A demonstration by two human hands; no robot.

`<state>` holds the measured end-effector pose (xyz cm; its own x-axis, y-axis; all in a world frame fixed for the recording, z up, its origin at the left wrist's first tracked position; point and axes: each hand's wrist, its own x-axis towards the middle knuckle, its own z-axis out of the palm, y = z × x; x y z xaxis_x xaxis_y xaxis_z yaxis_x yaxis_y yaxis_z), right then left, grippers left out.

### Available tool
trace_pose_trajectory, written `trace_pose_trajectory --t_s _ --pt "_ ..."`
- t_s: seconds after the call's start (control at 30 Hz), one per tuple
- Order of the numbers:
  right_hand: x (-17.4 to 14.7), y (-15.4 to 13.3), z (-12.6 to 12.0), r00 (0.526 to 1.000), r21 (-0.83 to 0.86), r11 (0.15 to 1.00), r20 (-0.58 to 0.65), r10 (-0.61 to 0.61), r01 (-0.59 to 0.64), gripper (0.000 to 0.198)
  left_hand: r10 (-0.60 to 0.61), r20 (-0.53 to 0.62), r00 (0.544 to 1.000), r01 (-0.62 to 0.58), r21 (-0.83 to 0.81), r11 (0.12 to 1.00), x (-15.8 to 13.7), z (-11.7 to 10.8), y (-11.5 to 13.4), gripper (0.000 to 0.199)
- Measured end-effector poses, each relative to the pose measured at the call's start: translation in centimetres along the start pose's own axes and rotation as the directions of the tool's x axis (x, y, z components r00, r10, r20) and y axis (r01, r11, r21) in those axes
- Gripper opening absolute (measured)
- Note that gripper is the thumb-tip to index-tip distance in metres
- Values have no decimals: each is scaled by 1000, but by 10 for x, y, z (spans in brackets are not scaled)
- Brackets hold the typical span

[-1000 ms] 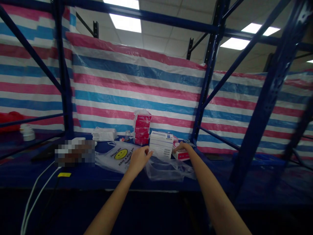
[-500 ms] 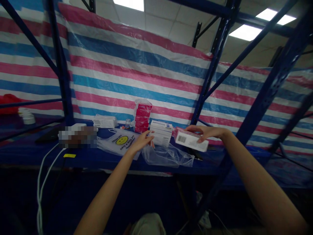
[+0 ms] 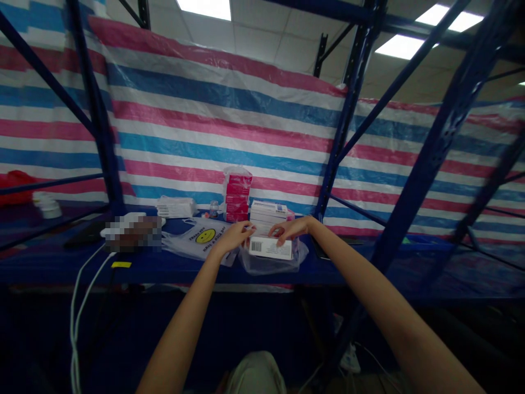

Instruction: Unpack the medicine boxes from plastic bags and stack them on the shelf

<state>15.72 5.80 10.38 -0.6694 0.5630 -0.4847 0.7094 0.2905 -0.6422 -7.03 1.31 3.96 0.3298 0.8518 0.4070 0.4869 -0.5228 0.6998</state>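
the work looks partway through, as far as the view shows: one white box (image 3: pixel 270 248) is in the grasp of the right hand (image 3: pixel 283 238), its thumb on the near, barcoded face and its fingers over the top. the box is at the front part of the shelf (image 3: pixel 159 271), in front of the stack of white boxes (image 3: pixel 268 211), with the clear plastic bag (image 3: pixel 273 268) showing below it and to its right. whether the box is inside the film or just above it, i cannot tell. the left hand (image 3: pixel 239 235) is near the box's left end with fingers bent inwards; whether it pinches the film, touches the box or holds nothing is not clear.

what seems done: the box is taken up, and the stack stands squared behind it. what seems left: the box is not yet let go, and the film does not look closed over anything. the wrapped red boxes (image 3: pixel 238 197) stand upright just left of the stack, apart from both hands. the smiley bag (image 3: pixel 205 238) lies flat left of the left hand, looking unused, with the small jar (image 3: pixel 214 209) and white packs (image 3: pixel 177 207) behind it
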Motion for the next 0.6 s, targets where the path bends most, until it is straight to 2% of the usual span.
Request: trace_pose_trajectory --t_s 0.1,0.17,0.37,0.5,0.53,0.6 --pt "6 -3 2 999 -37 999 -31 -39 38 68 7 16 1000 -9 161 987 1 -2 4 31" --pt "10 -5 3 996 -89 993 -31 -86 83 67 -19 29 999 13 207 978 1 -3 5 31" --pt "29 6 8 976 -308 938 -93 -196 159 79 1 67 998 -12 165 986 -1 -4 6 34" --pt "32 18 11 977 -419 901 -120 -178 113 92 41 65 997 -47 91 995 -2 -7 7 36" --pt "28 20 10 978 -442 891 -124 -169 98 89 44 47 998 -47 79 996 -2 -8 8 36" --pt "14 22 7 979 -498 867 -162 -122 25 71 39 3 999 -39 74 996 -4 -12 9 36"
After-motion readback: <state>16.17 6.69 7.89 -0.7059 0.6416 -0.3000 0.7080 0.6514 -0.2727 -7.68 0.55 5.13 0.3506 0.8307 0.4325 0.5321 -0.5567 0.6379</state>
